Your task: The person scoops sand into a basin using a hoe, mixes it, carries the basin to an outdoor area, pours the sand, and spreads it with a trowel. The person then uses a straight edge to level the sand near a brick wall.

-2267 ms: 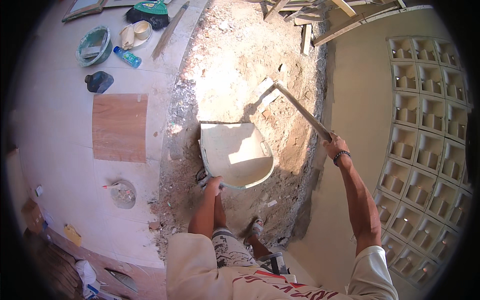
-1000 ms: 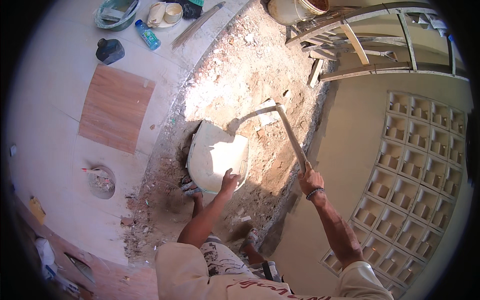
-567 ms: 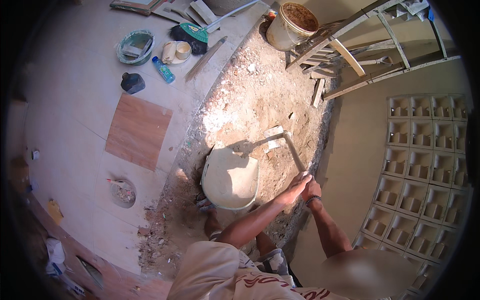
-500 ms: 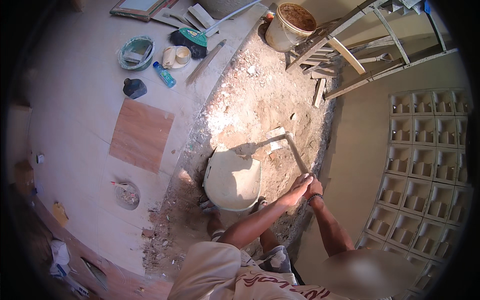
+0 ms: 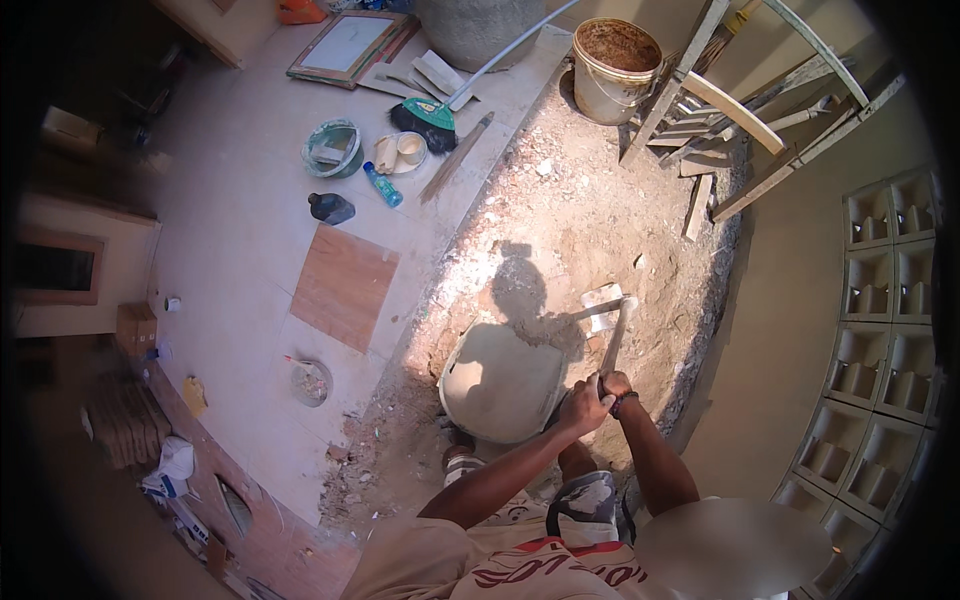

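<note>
Both my hands are closed around the wooden handle of a hoe (image 5: pixel 615 345), which slants down and away from me. My right hand (image 5: pixel 617 385), with a dark bracelet at the wrist, grips slightly farther along the shaft. My left hand (image 5: pixel 585 408) is close beside it. The hoe's far end is at the ground next to a flat whitish piece (image 5: pixel 601 296); its blade is hard to make out. On the dug soil (image 5: pixel 590 210), just left of the hoe and in front of my legs, rests a pale tub (image 5: pixel 500 392), partly in my shadow.
A dirt-filled bucket (image 5: pixel 616 72) and a wooden frame (image 5: pixel 790 165) with tools and boards stand far right, along the wall. Left on the tiles are a broom (image 5: pixel 425 122), a greenish basin (image 5: pixel 332 150), a bottle (image 5: pixel 383 186) and a brown board (image 5: pixel 345 287). Ventilation blocks (image 5: pixel 890 300) line the right wall.
My view has swung, so the surroundings appear farther right and lower. My hands have shifted left relative to the ground, still gripping the hoe. My head's shadow now falls on the soil beyond the tub.
</note>
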A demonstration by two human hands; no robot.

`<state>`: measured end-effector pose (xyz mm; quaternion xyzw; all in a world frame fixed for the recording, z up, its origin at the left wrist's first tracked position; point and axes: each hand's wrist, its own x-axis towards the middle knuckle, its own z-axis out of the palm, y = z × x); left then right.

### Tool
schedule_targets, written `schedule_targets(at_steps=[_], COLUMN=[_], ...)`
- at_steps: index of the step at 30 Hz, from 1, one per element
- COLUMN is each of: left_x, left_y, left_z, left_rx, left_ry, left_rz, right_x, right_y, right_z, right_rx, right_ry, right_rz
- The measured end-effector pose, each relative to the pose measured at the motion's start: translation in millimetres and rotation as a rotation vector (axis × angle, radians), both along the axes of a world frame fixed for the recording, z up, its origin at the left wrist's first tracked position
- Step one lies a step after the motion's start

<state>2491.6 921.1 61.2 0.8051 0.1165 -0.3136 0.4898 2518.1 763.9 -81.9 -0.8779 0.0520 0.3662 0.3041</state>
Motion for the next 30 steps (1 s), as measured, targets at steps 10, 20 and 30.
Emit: schedule_targets(at_steps=[10,20,30], left_x=[-3,-100,-176], left_y=[18,58,108], left_z=[12,-35,-135], left_rx=[0.009,0.095,0.062], left_ry=[0.263,0.336,0.145], left_rz=[-0.281,-0.245,-0.165], right_x=[36,40,50], right_y=[6,41,75], right_z=[-72,-129,-146], right_rx=[0.212,0.300,0.488], right_ry=[0.366,0.426,0.179], right_rz=[-0.945,-1.119,-1.284])
